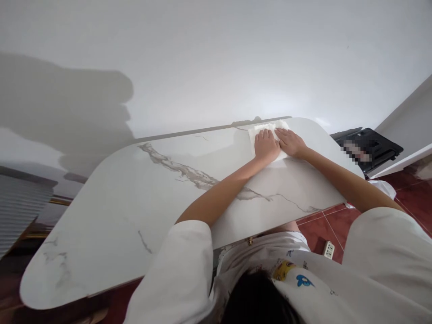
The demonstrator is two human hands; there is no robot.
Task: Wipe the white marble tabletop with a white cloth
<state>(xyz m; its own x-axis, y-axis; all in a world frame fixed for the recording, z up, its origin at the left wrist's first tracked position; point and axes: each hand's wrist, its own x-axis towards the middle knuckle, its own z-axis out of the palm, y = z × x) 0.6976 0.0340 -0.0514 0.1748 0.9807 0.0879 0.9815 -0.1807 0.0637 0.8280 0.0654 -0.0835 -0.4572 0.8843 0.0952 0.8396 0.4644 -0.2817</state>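
A white sheet that looks like a paper towel lies spread near the far right part of the marble-patterned table. My left hand rests flat on it, palm down, fingers pointing towards the wall. Beside it, my right hand also lies palm down, its fingers reaching across the sheet's right side towards my left hand. Both hands press the sheet against the tabletop, and its middle is hidden under them.
A pale wall runs along the table's far edge. On the right stands a black case, partly blurred out. A power strip lies on the red tiled floor. A grey ribbed object is at the left.
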